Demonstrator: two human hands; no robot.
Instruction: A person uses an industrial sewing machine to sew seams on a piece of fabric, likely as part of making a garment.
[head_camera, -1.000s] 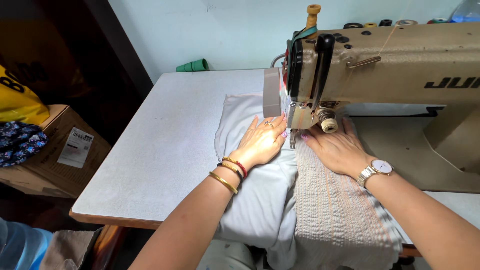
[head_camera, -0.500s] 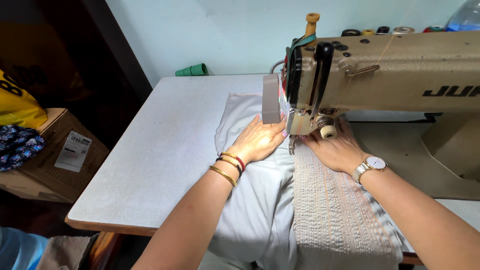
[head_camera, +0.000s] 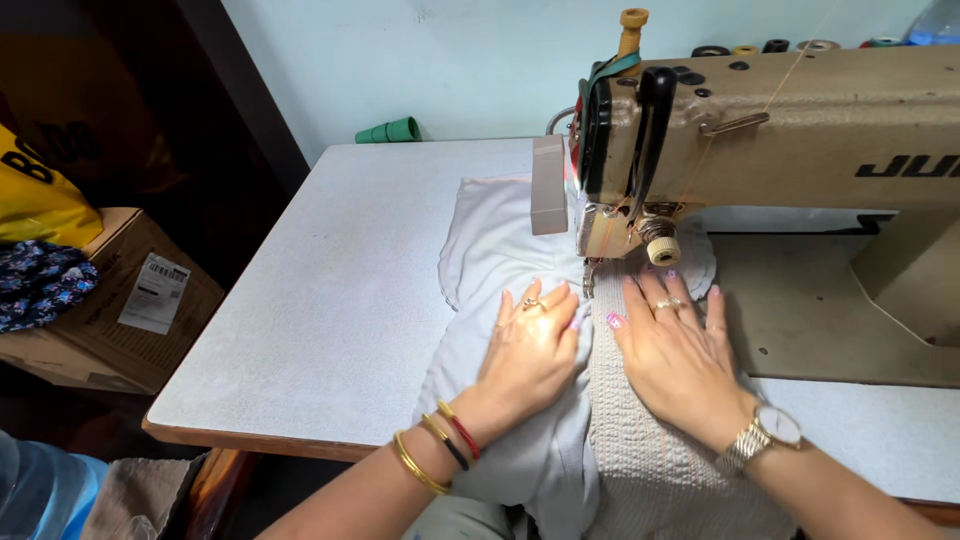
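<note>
Now both hands flat, L hand (head_camera: 530, 350) & R hand (head_camera: 675, 350) on fabric (head_camera: 520, 450); long axis runs toward needle.

Viewpoint: we are looking down from a camera worn on the person's head, the only view.
Direction: we are facing forward and down across the table (head_camera: 330, 300), from its near edge toward its far edge and the wall.
Nearness: we are sitting close; the left hand (head_camera: 530, 350) and right hand (head_camera: 675, 350) are filling the lower middle.
Framing: the sewing machine (head_camera: 780, 140) is running off the right edge; the table's near left corner is showing.
</note>
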